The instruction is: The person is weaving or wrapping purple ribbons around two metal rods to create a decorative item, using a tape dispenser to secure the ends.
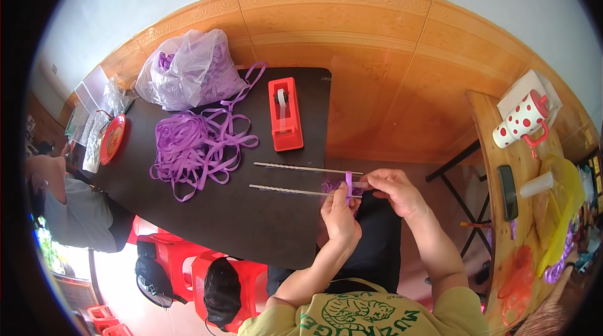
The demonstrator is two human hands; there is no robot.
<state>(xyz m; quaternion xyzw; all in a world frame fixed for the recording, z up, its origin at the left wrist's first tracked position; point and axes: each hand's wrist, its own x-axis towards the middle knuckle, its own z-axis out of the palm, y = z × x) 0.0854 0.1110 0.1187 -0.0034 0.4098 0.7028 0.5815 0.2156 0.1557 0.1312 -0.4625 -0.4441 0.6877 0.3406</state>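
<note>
On the dark rectangular desk (251, 223), from left to right: a clear plastic bag of purple ribbon (188, 69), a loose heap of purple ribbon strips (195, 144) judged unworked, a red tape dispenser (284, 114), and two thin metal rods (295, 179). At the rods' right ends a purple ribbon loop (348, 186) is pinched by the left hand (339, 216); the right hand (392, 188) is clenched on the rod tips. No finished pieces are discernible.

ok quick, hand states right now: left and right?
Left hand: closed, pinching the purple ribbon looped over the thin metal rods.
Right hand: closed on the rods' near ends.
</note>
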